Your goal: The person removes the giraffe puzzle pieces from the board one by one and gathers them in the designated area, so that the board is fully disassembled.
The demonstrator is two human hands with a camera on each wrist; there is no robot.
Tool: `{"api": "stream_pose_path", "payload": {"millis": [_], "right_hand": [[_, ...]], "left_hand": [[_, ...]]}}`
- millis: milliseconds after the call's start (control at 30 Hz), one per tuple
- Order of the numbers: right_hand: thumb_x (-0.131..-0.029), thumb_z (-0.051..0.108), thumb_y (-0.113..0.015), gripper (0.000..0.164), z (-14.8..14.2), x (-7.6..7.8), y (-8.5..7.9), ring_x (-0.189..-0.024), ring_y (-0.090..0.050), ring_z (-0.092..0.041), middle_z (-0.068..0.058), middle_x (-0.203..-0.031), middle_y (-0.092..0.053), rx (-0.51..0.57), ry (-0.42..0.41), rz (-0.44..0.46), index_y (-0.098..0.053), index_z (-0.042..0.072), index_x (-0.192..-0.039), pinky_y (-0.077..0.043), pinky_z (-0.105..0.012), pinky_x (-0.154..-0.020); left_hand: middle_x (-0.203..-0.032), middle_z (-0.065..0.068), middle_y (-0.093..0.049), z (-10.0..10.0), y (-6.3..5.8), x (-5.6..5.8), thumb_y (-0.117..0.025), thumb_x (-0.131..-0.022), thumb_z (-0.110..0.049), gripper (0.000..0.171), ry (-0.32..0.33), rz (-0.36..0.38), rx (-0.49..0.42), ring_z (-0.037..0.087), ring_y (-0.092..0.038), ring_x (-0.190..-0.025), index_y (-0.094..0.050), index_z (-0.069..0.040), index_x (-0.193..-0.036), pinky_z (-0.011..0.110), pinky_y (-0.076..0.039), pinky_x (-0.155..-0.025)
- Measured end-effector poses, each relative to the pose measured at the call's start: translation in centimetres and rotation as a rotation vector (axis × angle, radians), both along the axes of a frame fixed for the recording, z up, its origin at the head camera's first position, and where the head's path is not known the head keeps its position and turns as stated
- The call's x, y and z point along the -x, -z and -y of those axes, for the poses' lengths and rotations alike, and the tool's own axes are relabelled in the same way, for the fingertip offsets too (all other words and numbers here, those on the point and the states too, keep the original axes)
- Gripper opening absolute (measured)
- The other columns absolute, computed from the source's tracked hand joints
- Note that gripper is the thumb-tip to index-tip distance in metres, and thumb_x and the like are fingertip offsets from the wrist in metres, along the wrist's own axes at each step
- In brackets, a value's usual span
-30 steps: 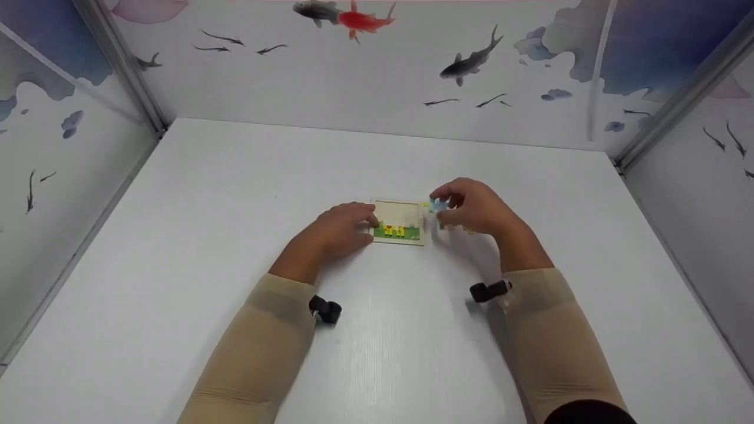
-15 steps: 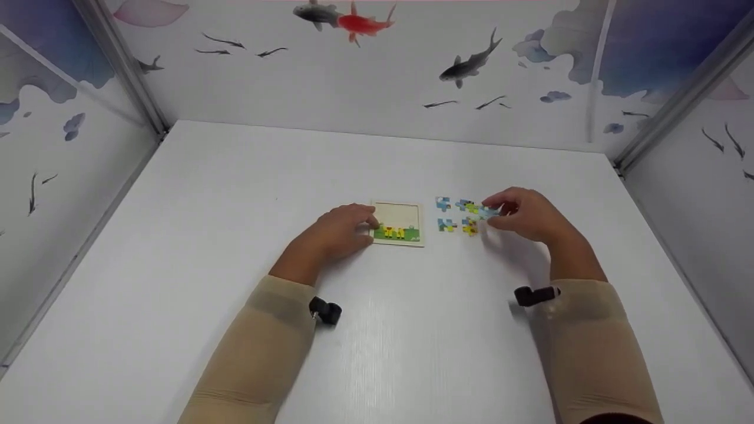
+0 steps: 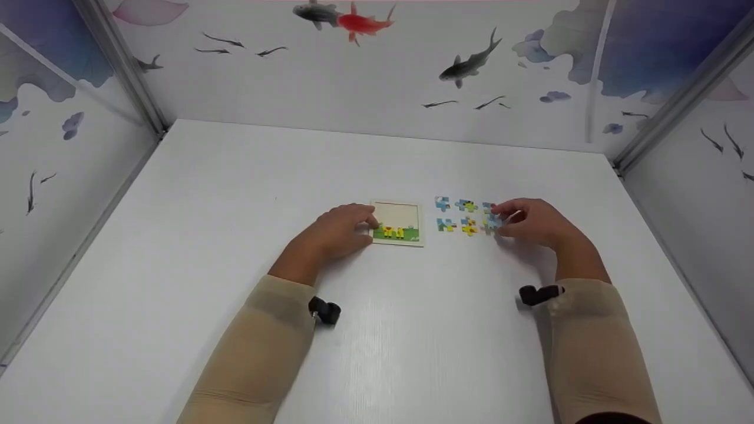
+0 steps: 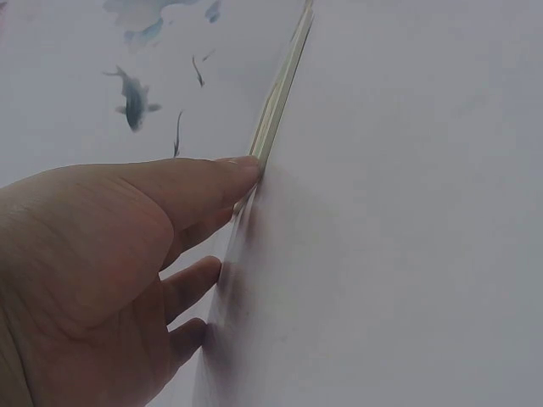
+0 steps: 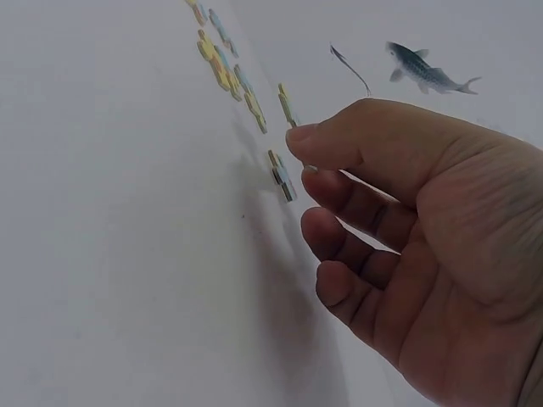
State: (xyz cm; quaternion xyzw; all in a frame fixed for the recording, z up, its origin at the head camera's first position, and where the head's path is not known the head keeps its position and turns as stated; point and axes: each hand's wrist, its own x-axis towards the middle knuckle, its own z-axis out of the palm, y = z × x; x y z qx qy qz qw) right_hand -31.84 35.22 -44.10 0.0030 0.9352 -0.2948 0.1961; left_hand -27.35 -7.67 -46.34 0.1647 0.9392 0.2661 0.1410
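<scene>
My left hand (image 3: 341, 229) holds the left side of a small wooden puzzle board (image 3: 397, 213), its thumb against the near edge in the left wrist view. The board's lower strip shows a green and yellow picture; its upper part is bare wood. My right hand (image 3: 533, 221) pinches a thin puzzle piece (image 5: 286, 103) between thumb and index finger, seen nearly edge-on in the right wrist view. Just below it another piece (image 5: 281, 175) lies on the table. The right fingers partly cover the rightmost pieces in the head view.
Several blue, yellow and green jigsaw pieces (image 3: 466, 205) lie in two short rows right of the board. The white table (image 3: 377, 330) is enclosed by upright panels (image 3: 377, 76) printed with fish, at the back and both sides.
My right hand has moved right from beside the board to the far end of the pieces, then slightly nearer to me, uncovering the rows. My left hand stays in place.
</scene>
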Motion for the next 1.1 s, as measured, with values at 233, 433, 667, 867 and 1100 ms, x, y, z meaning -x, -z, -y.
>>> {"api": "stream_pose_path", "payload": {"millis": [233,433,667,867,1100], "right_hand": [[-0.093,0.029,-0.080,0.048,-0.2,0.0,0.4,-0.123,-0.053,-0.030,-0.010,-0.134,-0.061,-0.014,-0.021,-0.002,-0.067,0.027,-0.139,-0.048,-0.040,-0.098],[-0.091,0.028,-0.082,0.047,-0.1,0.0,0.7,-0.119,-0.053,-0.029,-0.009,-0.129,-0.062,-0.024,-0.031,-0.019,-0.068,0.025,-0.136,-0.049,-0.037,-0.095],[-0.091,0.033,-0.082,0.049,-0.3,0.1,0.7,-0.121,-0.055,-0.029,-0.007,-0.132,-0.063,-0.022,-0.035,-0.022,-0.068,0.028,-0.138,-0.050,-0.037,-0.096],[-0.092,0.035,-0.083,0.050,0.4,0.0,0.1,-0.121,-0.057,-0.029,-0.008,-0.134,-0.063,-0.015,-0.028,-0.042,-0.067,0.027,-0.139,-0.052,-0.036,-0.093],[-0.093,0.034,-0.083,0.047,3.5,-0.3,-1.1,-0.112,-0.057,-0.028,-0.007,-0.129,-0.064,0.018,-0.064,-0.068,-0.069,0.027,-0.137,-0.055,-0.032,-0.086]], "left_hand": [[-0.173,-0.008,-0.040,0.0,-0.1,-0.1,-0.064,-0.106,-0.029,0.034,0.005,0.000,0.001,0.024,-0.026,-0.167,-0.067,-0.027,-0.140,0.051,-0.020,-0.137],[-0.173,-0.007,-0.040,0.0,-0.2,0.0,-0.064,-0.106,-0.029,0.034,0.007,0.007,0.002,0.024,-0.025,-0.167,-0.067,-0.027,-0.140,0.052,-0.019,-0.137],[-0.173,-0.003,-0.041,0.2,0.1,0.3,-0.062,-0.106,-0.028,0.035,0.045,-0.012,0.018,0.026,-0.029,-0.166,-0.066,-0.025,-0.140,0.050,-0.023,-0.136],[-0.173,-0.003,-0.041,0.2,0.1,0.5,-0.062,-0.105,-0.028,0.035,0.047,-0.009,0.015,0.026,-0.028,-0.166,-0.066,-0.024,-0.140,0.051,-0.023,-0.136],[-0.173,-0.006,-0.040,0.1,0.1,0.4,-0.062,-0.105,-0.029,0.036,0.028,0.009,0.023,0.024,-0.027,-0.166,-0.065,-0.026,-0.141,0.052,-0.022,-0.137]]}}
